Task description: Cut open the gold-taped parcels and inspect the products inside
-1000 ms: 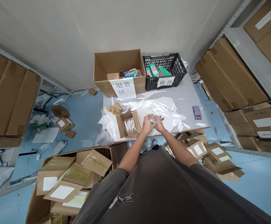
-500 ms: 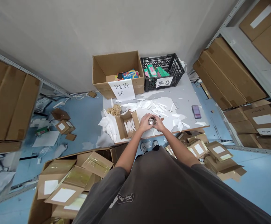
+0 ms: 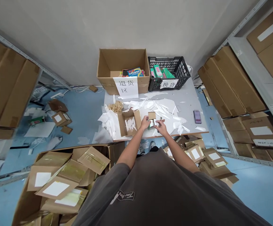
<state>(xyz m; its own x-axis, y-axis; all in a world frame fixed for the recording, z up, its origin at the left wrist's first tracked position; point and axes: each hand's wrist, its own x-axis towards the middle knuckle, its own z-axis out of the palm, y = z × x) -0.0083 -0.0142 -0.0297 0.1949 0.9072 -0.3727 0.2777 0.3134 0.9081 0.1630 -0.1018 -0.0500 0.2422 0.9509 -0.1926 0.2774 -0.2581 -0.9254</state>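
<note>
At the table's front edge, a small box (image 3: 151,116) with a brown flap standing up and green and white lower parts is between my hands. My left hand (image 3: 145,123) grips its left side, fingers closed. My right hand (image 3: 161,127) pinches at its right side; a small dark bit shows by those fingertips, too small to name. Left of my hands stands an open cardboard box (image 3: 121,125) holding white paper strips (image 3: 130,124). More white paper scraps (image 3: 160,108) lie behind my hands.
A large cardboard box (image 3: 107,82) with books and a black crate (image 3: 152,85) with green boxes stand at the back. Crumpled brown paper (image 3: 116,107) lies left; a phone (image 3: 197,116) lies right. Used cartons (image 3: 63,175) fill a big box below left. Shelves flank both sides.
A shiny round opening was between my cupped hands; now a brown flap stands up and green and white sides show. My fingers have shifted to its sides. The camera view moved slightly.
</note>
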